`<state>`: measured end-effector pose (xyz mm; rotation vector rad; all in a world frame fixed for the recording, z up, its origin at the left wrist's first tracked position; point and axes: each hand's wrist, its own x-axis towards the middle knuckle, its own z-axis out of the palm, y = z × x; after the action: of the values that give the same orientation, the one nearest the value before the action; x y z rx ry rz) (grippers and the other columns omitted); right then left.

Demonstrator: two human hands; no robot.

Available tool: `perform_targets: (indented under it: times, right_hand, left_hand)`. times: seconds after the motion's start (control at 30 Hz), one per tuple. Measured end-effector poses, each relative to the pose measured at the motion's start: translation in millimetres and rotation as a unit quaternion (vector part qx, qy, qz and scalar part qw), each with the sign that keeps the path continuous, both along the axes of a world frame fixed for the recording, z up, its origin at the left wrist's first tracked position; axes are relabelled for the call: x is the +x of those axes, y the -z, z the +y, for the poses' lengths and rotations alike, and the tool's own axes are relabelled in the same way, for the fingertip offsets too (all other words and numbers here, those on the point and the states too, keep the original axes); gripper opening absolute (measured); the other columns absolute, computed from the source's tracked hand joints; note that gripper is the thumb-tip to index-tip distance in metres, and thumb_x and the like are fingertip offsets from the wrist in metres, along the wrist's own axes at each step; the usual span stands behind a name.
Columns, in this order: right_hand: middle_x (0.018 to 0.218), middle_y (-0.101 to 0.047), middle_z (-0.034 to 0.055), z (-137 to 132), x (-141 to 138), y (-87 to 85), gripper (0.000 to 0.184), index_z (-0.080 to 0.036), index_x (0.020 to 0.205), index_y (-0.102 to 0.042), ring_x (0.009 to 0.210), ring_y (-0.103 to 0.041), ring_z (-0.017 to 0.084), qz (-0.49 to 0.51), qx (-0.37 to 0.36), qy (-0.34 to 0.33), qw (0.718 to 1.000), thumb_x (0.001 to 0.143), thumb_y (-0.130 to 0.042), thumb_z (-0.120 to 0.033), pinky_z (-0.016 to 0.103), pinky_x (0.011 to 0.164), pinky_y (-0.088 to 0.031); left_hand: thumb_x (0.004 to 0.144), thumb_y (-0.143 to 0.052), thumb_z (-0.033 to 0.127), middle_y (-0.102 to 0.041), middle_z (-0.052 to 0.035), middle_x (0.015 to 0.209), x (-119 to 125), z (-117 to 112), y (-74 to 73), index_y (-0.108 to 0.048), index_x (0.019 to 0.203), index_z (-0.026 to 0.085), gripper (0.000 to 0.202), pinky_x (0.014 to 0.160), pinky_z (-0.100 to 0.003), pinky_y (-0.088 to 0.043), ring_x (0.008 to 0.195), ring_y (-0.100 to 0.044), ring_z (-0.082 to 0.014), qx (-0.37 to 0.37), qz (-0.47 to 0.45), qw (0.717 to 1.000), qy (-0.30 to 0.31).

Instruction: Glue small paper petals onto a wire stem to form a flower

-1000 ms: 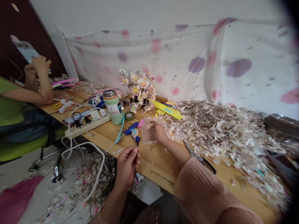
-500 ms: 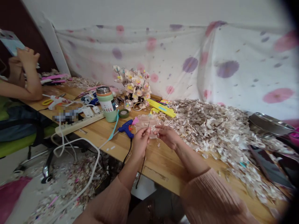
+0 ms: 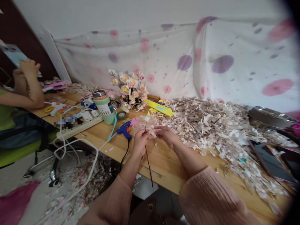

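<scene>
My left hand (image 3: 140, 142) is closed round a thin dark stem (image 3: 148, 162) that hangs down past the wooden table's (image 3: 161, 162) front edge and carries a small pale flower head (image 3: 147, 118) at its top. My right hand (image 3: 167, 135) is pinched close beside it, fingertips at the stem near a clear plastic box (image 3: 144, 122) lying on the table. What the right fingers hold is too small to make out. A blue glue gun (image 3: 124, 129) lies just left of my hands.
A big heap of pale scraps (image 3: 217, 131) covers the table's right side. A bunch of paper flowers (image 3: 128, 87), a green flask (image 3: 103, 106), tape roll (image 3: 122, 115), power strip (image 3: 77, 126) and yellow tool (image 3: 159, 107) stand behind. Another person's arm (image 3: 25, 84) rests far left. A metal bowl (image 3: 269, 117) sits right.
My left hand has risen from below the table edge with the stem and met my right hand, which left the plastic box. The view has shifted rightward.
</scene>
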<state>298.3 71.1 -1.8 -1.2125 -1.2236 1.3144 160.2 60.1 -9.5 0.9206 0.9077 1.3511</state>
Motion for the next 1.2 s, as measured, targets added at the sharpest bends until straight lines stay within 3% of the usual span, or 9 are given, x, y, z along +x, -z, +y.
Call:
perform_targets:
  times: [0.17,0.3,0.37,0.53,0.67,0.87,1.03,1.2]
  right_hand:
    - [0.068,-0.066,0.0029,8.5,13.8,0.9,0.022,-0.014,0.083,-0.062,0.063,-0.057,0.015,-0.093,0.064,0.036,0.993,0.071,-0.064,-0.033,0.026,0.062,-0.042]
    - [0.083,-0.066,0.0044,-1.4,5.7,-7.9,0.029,-0.015,0.086,-0.065,0.078,-0.059,0.016,-0.165,0.163,-0.002,0.973,0.072,-0.066,-0.040,0.026,0.070,-0.042]
    - [0.080,-0.066,0.0041,-7.9,-0.7,-13.0,0.026,-0.015,0.082,-0.065,0.076,-0.059,0.015,-0.210,0.201,-0.017,0.957,0.073,-0.065,-0.040,0.026,0.069,-0.043]
    - [0.065,-0.063,0.0003,-15.2,-5.6,-20.1,0.013,-0.014,0.073,-0.064,0.059,-0.054,0.011,-0.263,0.186,-0.001,0.947,0.078,-0.057,-0.024,0.021,0.056,-0.039]
    - [0.066,-0.062,0.0019,-18.4,-4.2,-24.9,0.013,-0.015,0.070,-0.064,0.063,-0.054,0.014,-0.304,0.208,0.013,0.930,0.079,-0.055,-0.020,0.024,0.060,-0.038]
    - [0.082,-0.065,0.0063,-28.0,-5.7,-31.9,0.019,-0.018,0.085,-0.065,0.079,-0.057,0.018,-0.374,0.323,0.027,0.869,0.088,-0.046,-0.023,0.028,0.073,-0.041]
    - [0.089,-0.065,0.0098,-29.2,0.2,-28.4,0.023,-0.019,0.093,-0.065,0.088,-0.056,0.022,-0.437,0.422,0.009,0.794,0.092,-0.043,-0.025,0.034,0.083,-0.041]
    - [0.096,-0.066,0.0095,-26.7,4.5,-23.0,0.025,-0.018,0.096,-0.065,0.095,-0.055,0.020,-0.425,0.479,-0.001,0.768,0.091,-0.040,-0.018,0.035,0.088,-0.040]
  left_hand:
    - [0.058,-0.077,0.037,-0.039,0.0068,0.052,-4.3,-0.8,-3.5,-0.056,0.074,0.012,0.037,0.038,-0.016,-0.013,0.038,-0.025,-0.0017,0.002,-0.013,1.000,-0.007]
    - [0.058,-0.077,0.039,-0.040,0.0066,0.052,-5.1,-1.6,-3.3,-0.056,0.074,0.012,0.038,0.038,-0.017,-0.013,0.038,-0.026,-0.0020,0.006,-0.015,1.000,-0.011]
    - [0.058,-0.077,0.040,-0.042,0.0057,0.055,-4.2,-2.7,-3.3,-0.057,0.076,0.012,0.039,0.038,-0.017,-0.013,0.039,-0.026,-0.0019,0.007,-0.015,1.000,-0.014]
    - [0.057,-0.078,0.040,-0.043,0.0052,0.057,-2.5,-10.7,-8.2,-0.058,0.077,0.011,0.041,0.038,-0.017,-0.014,0.039,-0.027,-0.0016,0.011,-0.019,1.000,-0.013]
    - [0.058,-0.079,0.040,-0.042,0.0051,0.056,-2.6,-18.6,-12.8,-0.059,0.077,0.011,0.040,0.038,-0.017,-0.014,0.040,-0.026,-0.0017,0.011,-0.020,1.000,-0.002]
    - [0.062,-0.075,0.048,-0.056,-0.0028,0.070,-4.3,-25.1,-17.2,-0.059,0.070,0.010,0.042,0.037,-0.018,-0.012,0.039,-0.027,-0.0003,0.009,-0.031,0.999,0.009]
    - [0.062,-0.074,0.049,-0.057,-0.0036,0.065,-6.0,-27.2,-21.0,-0.060,0.068,0.010,0.042,0.037,-0.019,-0.008,0.035,-0.027,0.0003,-0.008,-0.062,0.996,0.057]
    - [0.060,-0.077,0.044,-0.057,-0.0029,0.064,-5.5,-25.4,-20.8,-0.058,0.069,0.011,0.040,0.037,-0.019,-0.006,0.035,-0.027,0.0001,-0.024,-0.085,0.994,0.069]
